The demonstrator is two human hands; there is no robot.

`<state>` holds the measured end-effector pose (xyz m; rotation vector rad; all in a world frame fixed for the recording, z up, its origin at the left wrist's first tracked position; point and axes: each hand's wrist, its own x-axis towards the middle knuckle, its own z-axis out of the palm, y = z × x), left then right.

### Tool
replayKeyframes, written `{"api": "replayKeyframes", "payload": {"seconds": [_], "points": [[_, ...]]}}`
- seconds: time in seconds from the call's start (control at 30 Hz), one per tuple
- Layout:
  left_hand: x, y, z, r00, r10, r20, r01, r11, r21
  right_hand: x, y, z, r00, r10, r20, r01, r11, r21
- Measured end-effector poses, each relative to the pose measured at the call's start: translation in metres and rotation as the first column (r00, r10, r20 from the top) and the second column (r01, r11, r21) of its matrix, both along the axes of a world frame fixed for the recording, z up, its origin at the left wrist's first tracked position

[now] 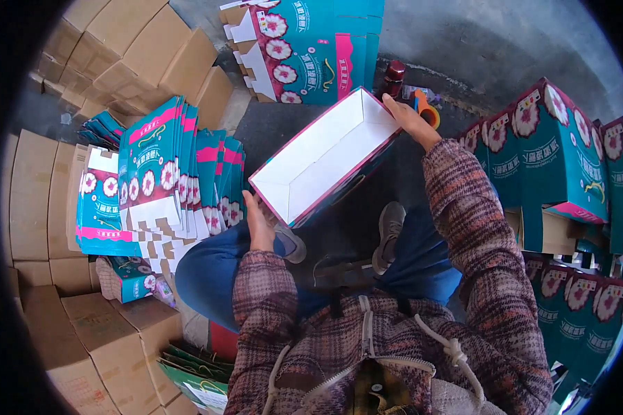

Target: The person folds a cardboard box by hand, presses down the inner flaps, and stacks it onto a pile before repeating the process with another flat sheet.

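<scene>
An open carton (325,155), white inside with a magenta rim and teal outer walls, is held tilted between my two hands above my lap. At its near left corner, my left hand (258,221) grips the wall, thumb up along the side. My right hand (414,123) holds the far right end, thumb at the rim and the other fingers hidden behind the wall. The carton's inside shows bare white panels with folded seams at the bottom. Just beyond my right hand are an orange ring-shaped thing (429,113), perhaps a tape roll, and a dark red bottle (393,77).
Flat teal cartons (149,166) lean in a stack at left, and more flat carton sheets (311,55) stand at the back. Finished-looking teal boxes (564,152) are piled at right. Brown cardboard boxes (138,52) rise along the left side. Green bags (197,377) lie lower left.
</scene>
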<state>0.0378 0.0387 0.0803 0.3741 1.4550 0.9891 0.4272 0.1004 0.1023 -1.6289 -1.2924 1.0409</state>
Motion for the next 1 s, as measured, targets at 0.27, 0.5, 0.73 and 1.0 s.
{"api": "replayKeyframes", "payload": {"seconds": [0.27,0.5,0.73,1.0], "points": [[-0.047,0.014,-0.074,0.902,-0.280,0.328,0.209,0.949,0.235,-0.001,-0.003,-0.002,0.989,0.078,0.128,-0.004,0.870,-0.493],[-0.022,0.004,-0.022,0.873,-0.132,0.469,0.104,0.991,0.085,-0.003,-0.011,0.017,0.982,0.185,0.021,-0.154,0.872,-0.464],[-0.025,0.008,0.012,0.971,-0.023,0.238,-0.132,0.778,0.615,0.015,-0.014,0.049,0.840,0.195,-0.506,-0.184,0.980,0.072],[-0.017,-0.002,-0.011,0.990,0.098,0.098,-0.122,0.955,0.271,-0.006,-0.036,0.026,0.968,0.049,-0.246,-0.119,0.954,-0.276]]}}
